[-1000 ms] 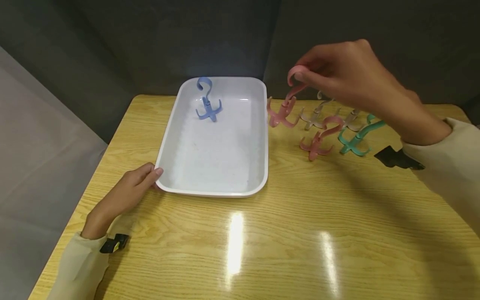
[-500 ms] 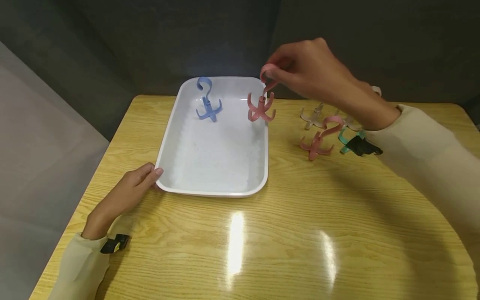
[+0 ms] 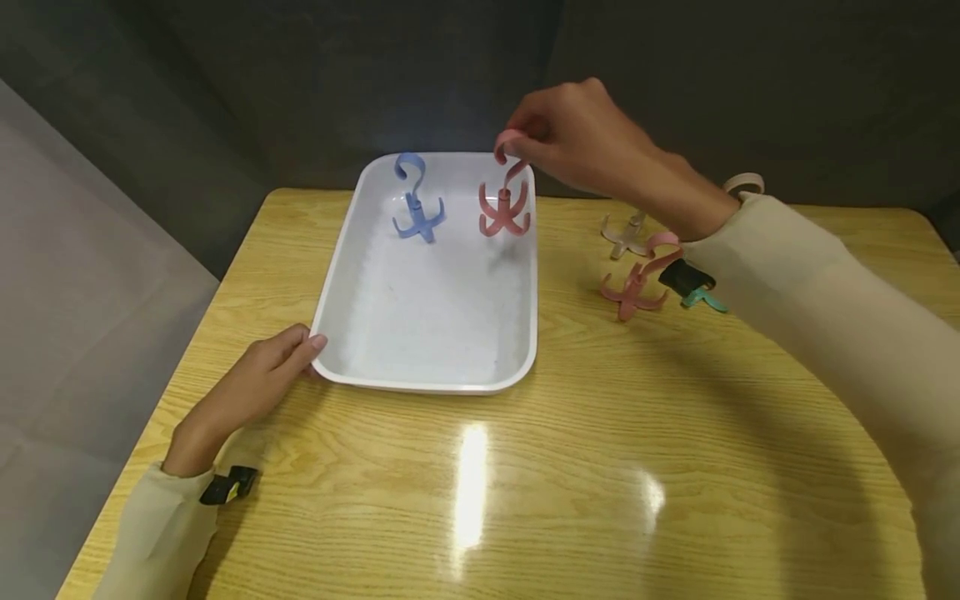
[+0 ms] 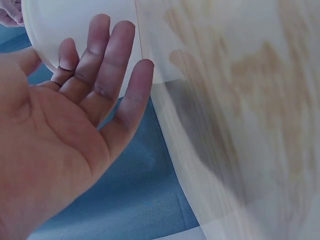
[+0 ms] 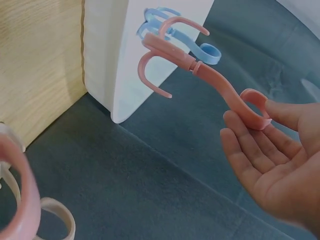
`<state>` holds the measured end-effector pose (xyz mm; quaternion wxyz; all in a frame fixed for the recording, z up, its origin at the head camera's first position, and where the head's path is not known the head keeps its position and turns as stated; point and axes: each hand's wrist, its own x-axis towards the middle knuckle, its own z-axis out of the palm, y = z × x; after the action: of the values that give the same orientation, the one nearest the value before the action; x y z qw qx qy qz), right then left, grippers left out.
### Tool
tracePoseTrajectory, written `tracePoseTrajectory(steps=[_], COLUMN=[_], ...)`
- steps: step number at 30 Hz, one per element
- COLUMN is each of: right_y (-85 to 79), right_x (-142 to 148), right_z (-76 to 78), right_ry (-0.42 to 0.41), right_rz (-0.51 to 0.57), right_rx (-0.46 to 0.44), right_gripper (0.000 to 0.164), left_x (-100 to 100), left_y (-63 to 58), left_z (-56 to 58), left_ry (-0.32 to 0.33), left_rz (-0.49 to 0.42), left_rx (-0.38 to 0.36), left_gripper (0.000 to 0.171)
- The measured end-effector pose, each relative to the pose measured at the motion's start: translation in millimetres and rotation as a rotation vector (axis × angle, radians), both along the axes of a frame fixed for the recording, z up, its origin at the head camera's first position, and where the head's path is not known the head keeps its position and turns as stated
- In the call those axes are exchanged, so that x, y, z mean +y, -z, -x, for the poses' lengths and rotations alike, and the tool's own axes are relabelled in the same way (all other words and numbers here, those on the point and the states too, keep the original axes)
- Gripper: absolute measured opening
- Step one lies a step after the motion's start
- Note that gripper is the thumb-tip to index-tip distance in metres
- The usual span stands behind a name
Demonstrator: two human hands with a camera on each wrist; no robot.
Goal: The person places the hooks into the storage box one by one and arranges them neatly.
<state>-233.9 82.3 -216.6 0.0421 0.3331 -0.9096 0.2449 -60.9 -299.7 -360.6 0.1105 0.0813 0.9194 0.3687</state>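
In the head view my right hand (image 3: 585, 137) pinches a pink swivel hanger hook (image 3: 504, 212) by its curved top. The hook hangs prongs down over the back right of a white tray (image 3: 423, 387). In the right wrist view the thumb and fingertips hold the loop of the pink hook (image 5: 220, 85). A blue hanger hook (image 3: 418, 221) stands on its prongs at the tray's back left. My left hand (image 3: 258, 379) holds the tray's front left corner, thumb on the rim; the left wrist view shows its other fingers (image 4: 107, 75) fairly straight beside the tray.
Right of the tray, a second pink hook (image 3: 632, 296) and a beige hook (image 3: 624, 237) stand on the wooden table (image 3: 570, 483). A green hook (image 3: 703, 300) and another beige one (image 3: 745, 182) are mostly hidden by my right arm. A dark curtain (image 3: 450, 75) hangs behind.
My right hand has carried the pink hook leftward from beside the tray to above its back right part. The left hand and the tray have stayed in place.
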Motion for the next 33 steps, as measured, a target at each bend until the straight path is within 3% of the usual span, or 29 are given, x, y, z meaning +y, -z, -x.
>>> tracePoseTrajectory(steps=[18, 25, 33], right_y=[14.3, 18.6, 23.6], right_x=[-23.2, -25.2, -34.0], right_z=[26.4, 36.3, 43.0], right_ry=[0.034, 0.041, 0.071], right_rz=[-0.065, -0.074, -0.069], right_rx=[-0.097, -0.065, -0.140], right_gripper=[0.029, 0.027, 0.027], left_x=[3.7, 4.9, 5.5], left_y=[0.3, 1.0, -0.5], left_z=[-1.1, -2.1, -4.6], left_ry=[-0.002, 0.000, -0.008], left_rz=[-0.009, -0.017, -0.014], left_rx=[-0.001, 0.004, 0.008], left_gripper=[0.038, 0.038, 0.038])
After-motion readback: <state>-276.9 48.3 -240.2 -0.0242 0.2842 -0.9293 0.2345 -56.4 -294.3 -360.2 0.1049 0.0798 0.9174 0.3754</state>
